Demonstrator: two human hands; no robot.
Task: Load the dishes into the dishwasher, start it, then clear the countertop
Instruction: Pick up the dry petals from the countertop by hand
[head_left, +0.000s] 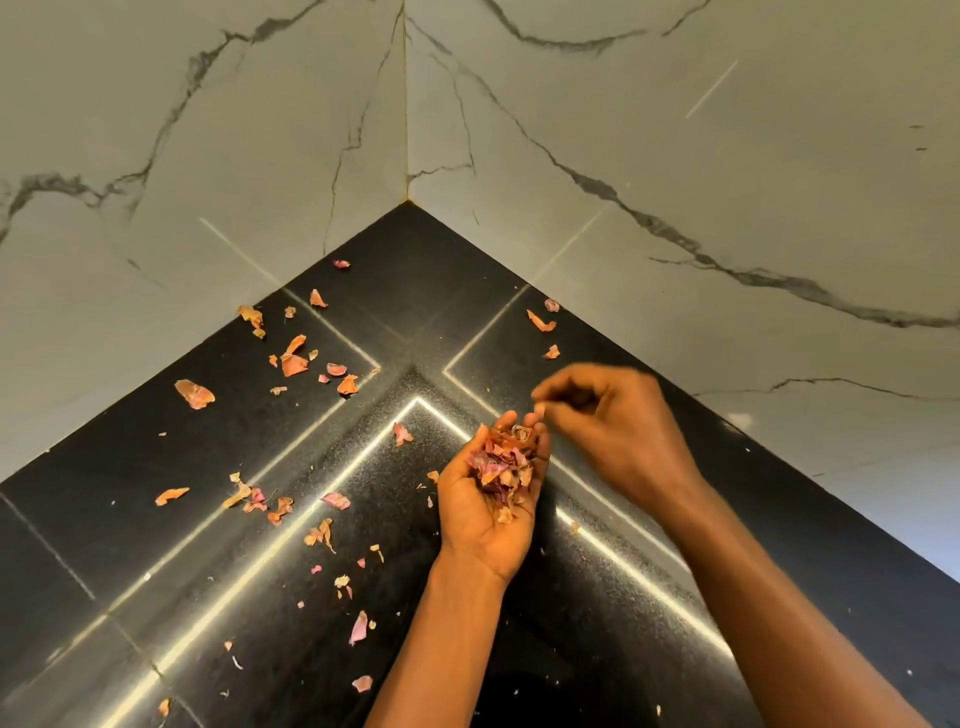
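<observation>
Two pale marble-look walls, left wall (208, 130) and right wall (727, 182), are meeting at a vertical corner seam (405, 104). Dark grey veins (597, 184) are running across both (heaviest on the right). A thin bright line (710, 89) is showing.

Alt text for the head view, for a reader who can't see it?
A person's left hand cups a pile of onion skins over a black countertop corner, the right hand with bunched fingertips just above it. Loose skins lie scattered on the countertop, mostly left of the hands.
</observation>
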